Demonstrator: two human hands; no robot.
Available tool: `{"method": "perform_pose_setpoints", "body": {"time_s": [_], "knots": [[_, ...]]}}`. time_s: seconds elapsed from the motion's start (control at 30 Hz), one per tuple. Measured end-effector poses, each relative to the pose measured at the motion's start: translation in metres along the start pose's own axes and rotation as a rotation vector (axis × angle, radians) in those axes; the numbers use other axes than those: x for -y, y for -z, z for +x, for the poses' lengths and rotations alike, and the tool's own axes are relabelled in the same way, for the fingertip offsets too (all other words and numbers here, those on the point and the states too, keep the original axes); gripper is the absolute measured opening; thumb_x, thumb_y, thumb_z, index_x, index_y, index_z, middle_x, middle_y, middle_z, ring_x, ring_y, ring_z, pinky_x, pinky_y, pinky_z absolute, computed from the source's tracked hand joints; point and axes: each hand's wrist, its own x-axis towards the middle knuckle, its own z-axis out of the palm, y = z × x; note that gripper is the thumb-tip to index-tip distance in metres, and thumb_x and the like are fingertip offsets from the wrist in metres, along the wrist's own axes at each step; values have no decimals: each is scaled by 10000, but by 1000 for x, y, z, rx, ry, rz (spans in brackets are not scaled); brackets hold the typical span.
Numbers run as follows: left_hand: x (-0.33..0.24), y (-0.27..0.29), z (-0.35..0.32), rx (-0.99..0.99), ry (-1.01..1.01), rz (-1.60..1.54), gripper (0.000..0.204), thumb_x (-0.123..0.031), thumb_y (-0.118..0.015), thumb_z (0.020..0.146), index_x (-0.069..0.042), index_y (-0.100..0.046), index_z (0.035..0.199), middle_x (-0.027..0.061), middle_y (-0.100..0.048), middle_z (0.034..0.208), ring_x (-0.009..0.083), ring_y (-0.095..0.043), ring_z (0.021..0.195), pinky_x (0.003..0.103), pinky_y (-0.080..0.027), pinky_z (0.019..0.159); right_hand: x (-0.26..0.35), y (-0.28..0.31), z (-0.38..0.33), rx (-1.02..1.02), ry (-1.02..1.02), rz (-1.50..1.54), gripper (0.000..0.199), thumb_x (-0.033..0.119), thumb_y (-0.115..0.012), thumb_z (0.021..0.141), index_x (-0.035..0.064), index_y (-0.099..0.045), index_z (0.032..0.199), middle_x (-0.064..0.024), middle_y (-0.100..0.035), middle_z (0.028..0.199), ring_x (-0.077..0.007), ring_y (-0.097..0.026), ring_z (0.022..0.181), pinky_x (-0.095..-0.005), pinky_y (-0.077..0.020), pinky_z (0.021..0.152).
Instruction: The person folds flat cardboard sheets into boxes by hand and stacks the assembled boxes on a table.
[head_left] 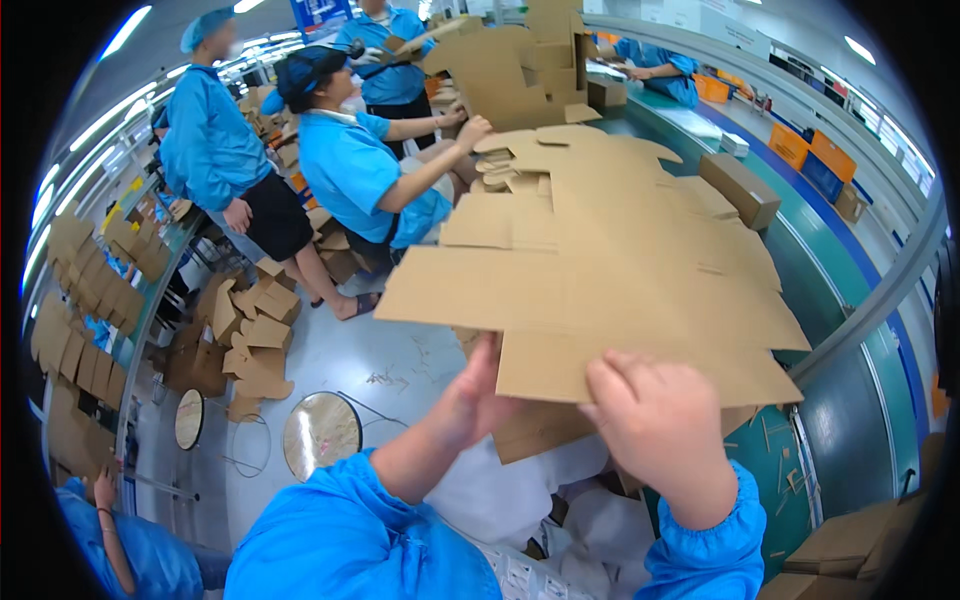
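A large flat cardboard box blank (610, 260) stretches out before me, brown, with creases, slots and cut flaps. At its near edge my right hand (655, 420) is closed, fingers curled over the board. My left hand (475, 395) holds the blank at the notch left of the near flap, partly reaching beneath it, so some of its fingers are hidden. More cardboard (540, 430) shows underneath the near flap.
A seated co-worker in blue (360, 170) reaches toward the blank's far left side. Another person (215, 140) stands behind. Cardboard pieces (255, 340) and round stool tops (320, 435) are at left. A green conveyor belt (810, 300), a long carton (740, 190) and a metal rail (880, 290) lie right.
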Motion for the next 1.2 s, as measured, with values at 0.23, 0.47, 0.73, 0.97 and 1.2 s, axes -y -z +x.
{"method": "perform_pose_setpoints", "body": {"time_s": [0.23,0.47,0.73,0.97,1.2], "knots": [[-1,-22,-7,-328,165,86,756,-426,-525,916,-189,-7,1414,131,-209,1452,267,-370,1283,439,-363,1041,42,-46,-19,20,187,-121,252,211,-563,773,63,-620,969,-219,-668,888,-283,-675,766,-293,-490,564],[-5,-11,-21,-224,110,91,992,-37,-650,813,-197,115,1425,154,-193,1439,277,-267,1337,417,-319,1072,57,-62,-25,-4,266,-71,236,162,-548,741,5,-612,905,-221,-669,877,-292,-680,759,-274,-484,538],[5,32,-58,-55,265,-77,814,-180,-666,841,-81,-108,1426,146,-302,1418,260,-372,1286,403,-367,1037,78,-25,-29,104,395,-77,126,168,-568,758,44,-588,769,-173,-676,835,-243,-679,726,-266,-487,537],[2,18,-63,33,431,-289,461,-169,-454,962,-19,-304,1371,155,-442,1350,270,-490,1195,402,-417,994,80,-2,-30,218,379,26,300,197,-559,727,15,-615,958,-219,-666,875,-255,-675,795,-263,-484,595],[-13,1,-53,-51,385,-339,399,-185,-433,968,19,-403,1309,166,-529,1256,261,-554,1120,394,-454,946,58,87,-27,393,-68,-90,516,187,-635,682,109,-549,1185,-83,-589,1128,-209,-583,945,-334,-464,774]]}}
